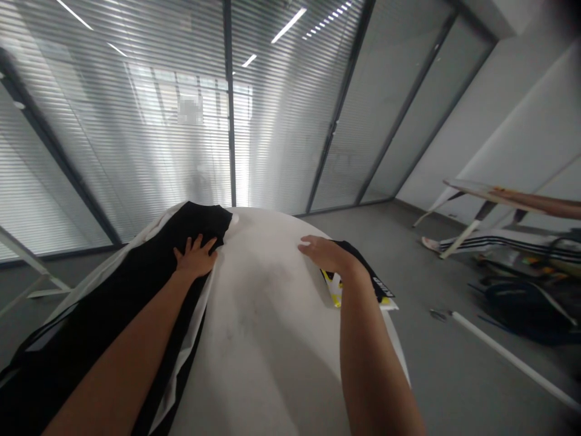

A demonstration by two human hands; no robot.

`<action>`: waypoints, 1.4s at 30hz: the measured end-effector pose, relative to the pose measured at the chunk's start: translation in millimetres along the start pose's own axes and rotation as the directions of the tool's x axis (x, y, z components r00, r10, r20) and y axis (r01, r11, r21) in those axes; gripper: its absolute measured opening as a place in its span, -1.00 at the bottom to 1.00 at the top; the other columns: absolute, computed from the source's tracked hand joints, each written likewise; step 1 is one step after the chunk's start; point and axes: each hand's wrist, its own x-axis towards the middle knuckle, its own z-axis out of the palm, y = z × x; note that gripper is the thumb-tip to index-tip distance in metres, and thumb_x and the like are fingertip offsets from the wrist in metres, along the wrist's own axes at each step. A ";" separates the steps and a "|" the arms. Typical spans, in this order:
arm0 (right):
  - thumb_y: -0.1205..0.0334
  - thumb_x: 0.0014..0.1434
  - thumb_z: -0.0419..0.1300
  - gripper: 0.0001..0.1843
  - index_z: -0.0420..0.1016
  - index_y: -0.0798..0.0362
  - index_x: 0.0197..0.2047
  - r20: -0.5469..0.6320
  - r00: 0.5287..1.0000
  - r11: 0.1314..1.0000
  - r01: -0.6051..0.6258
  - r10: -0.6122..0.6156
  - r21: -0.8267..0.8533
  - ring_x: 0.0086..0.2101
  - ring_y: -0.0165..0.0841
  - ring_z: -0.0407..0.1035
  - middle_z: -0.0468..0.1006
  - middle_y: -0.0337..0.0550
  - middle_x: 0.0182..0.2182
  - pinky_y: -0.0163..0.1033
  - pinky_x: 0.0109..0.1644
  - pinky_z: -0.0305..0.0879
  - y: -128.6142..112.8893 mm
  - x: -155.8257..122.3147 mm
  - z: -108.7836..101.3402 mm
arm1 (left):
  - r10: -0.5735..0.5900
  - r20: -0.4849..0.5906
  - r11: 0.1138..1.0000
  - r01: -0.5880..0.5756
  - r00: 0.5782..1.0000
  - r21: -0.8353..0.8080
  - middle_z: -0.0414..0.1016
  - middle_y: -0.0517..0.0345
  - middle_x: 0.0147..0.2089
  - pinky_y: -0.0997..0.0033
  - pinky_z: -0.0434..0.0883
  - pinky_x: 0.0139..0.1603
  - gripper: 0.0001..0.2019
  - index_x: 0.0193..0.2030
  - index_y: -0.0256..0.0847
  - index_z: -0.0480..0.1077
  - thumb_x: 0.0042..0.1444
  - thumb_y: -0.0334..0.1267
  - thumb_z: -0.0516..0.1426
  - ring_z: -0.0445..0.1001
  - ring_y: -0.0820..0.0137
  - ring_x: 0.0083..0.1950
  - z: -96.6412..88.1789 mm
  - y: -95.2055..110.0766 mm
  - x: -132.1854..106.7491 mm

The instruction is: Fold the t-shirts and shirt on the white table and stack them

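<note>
A smooth, white, round-ended board (267, 315) fills the middle. Soft black cloth (113, 303) drapes along its left side, with the left hand (196, 257) spread flat on it, gripping nothing. At the board's right edge the right hand (324, 253) covers a black-and-yellow printed piece (379, 289); whether it is grasping the piece cannot be told.

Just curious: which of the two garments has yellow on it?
The right garment, under the right hand at the table's edge; the left garment, under the left hand, is black.
</note>
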 end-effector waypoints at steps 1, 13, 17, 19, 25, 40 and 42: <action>0.05 0.34 -0.11 -0.44 0.33 0.16 0.25 -0.008 0.999 0.999 -0.035 0.035 0.008 0.20 -0.18 0.24 0.32 0.08 0.24 -0.18 0.25 0.11 3.7 -2.5 -1.5 | -0.004 -0.006 1.000 0.004 1.000 0.001 -0.18 0.08 0.51 -0.56 -0.24 0.21 -0.45 0.39 0.26 0.05 0.25 0.07 -0.12 -0.24 -0.17 0.47 -0.9 -3.5 2.4; -0.02 0.03 0.29 -0.20 0.20 0.01 0.29 -0.068 0.825 0.814 -0.565 0.562 -0.133 0.20 0.15 0.10 0.17 0.25 0.23 0.20 0.08 0.14 45.8 -10.3 52.0 | 0.126 -0.213 0.988 -0.102 0.969 0.119 0.22 -0.21 0.32 -0.25 -0.02 0.31 -0.49 0.27 -0.16 0.31 0.21 -0.12 -0.05 0.16 0.00 0.33 -15.3 7.9 -29.7; 0.18 0.15 0.19 -0.34 0.19 0.06 0.31 -0.139 0.842 0.835 -0.537 0.522 -0.117 0.16 0.09 0.17 0.21 0.29 0.19 0.12 0.07 0.19 50.0 -12.9 56.2 | 0.120 -0.184 0.990 -0.103 0.976 0.100 0.26 -0.20 0.27 -0.30 0.07 0.24 -0.51 0.23 -0.14 0.34 0.15 -0.17 0.00 0.20 -0.05 0.28 -23.9 21.6 -59.6; 0.28 0.20 0.07 -0.47 0.30 0.10 0.25 -0.146 0.859 0.859 -0.504 0.490 -0.084 0.12 0.05 0.26 0.32 0.29 0.12 0.07 0.05 0.23 54.2 -13.2 53.8 | 0.131 -0.175 0.990 -0.121 0.976 0.070 0.27 -0.18 0.26 -0.28 0.10 0.23 -0.53 0.19 -0.14 0.38 0.14 -0.18 0.02 0.21 -0.04 0.27 -28.7 25.7 -75.2; 0.34 0.10 0.10 -0.50 0.48 0.04 0.13 -0.253 0.829 0.867 -0.486 0.498 0.114 -0.04 -0.09 0.46 0.56 0.14 -0.07 -0.11 -0.02 0.31 74.0 -17.9 35.1 | 0.152 -0.234 0.978 -0.180 0.960 -0.104 0.41 -0.02 0.09 0.00 0.20 0.23 -0.65 0.03 -0.14 0.47 0.13 -0.24 0.02 0.37 0.14 0.10 -29.7 24.7 -121.1; 0.30 -0.16 0.23 -0.64 0.52 -0.02 -0.20 -0.403 0.915 0.178 0.393 0.025 0.902 -0.40 -0.32 0.48 0.57 -0.27 -0.40 -0.26 -0.33 0.40 -54.9 -84.3 -49.7 | 0.167 -0.412 0.536 -0.433 0.896 -0.725 0.07 -0.06 0.41 0.02 0.14 0.33 -0.23 0.44 -0.03 -0.10 0.15 -0.03 0.14 0.12 0.17 0.39 -41.8 34.4 -131.3; 0.29 -0.15 0.20 -0.69 0.51 -0.05 -0.24 -0.453 0.891 0.129 0.445 0.041 0.886 -0.32 -0.28 0.50 0.57 -0.26 -0.38 -0.25 -0.30 0.41 -62.6 -79.6 -46.7 | 0.188 -0.426 0.411 -0.465 0.885 -0.784 0.01 -0.05 0.45 0.02 0.09 0.37 -0.16 0.45 -0.05 -0.13 0.11 0.02 0.17 0.03 0.12 0.43 -53.1 38.9 -133.0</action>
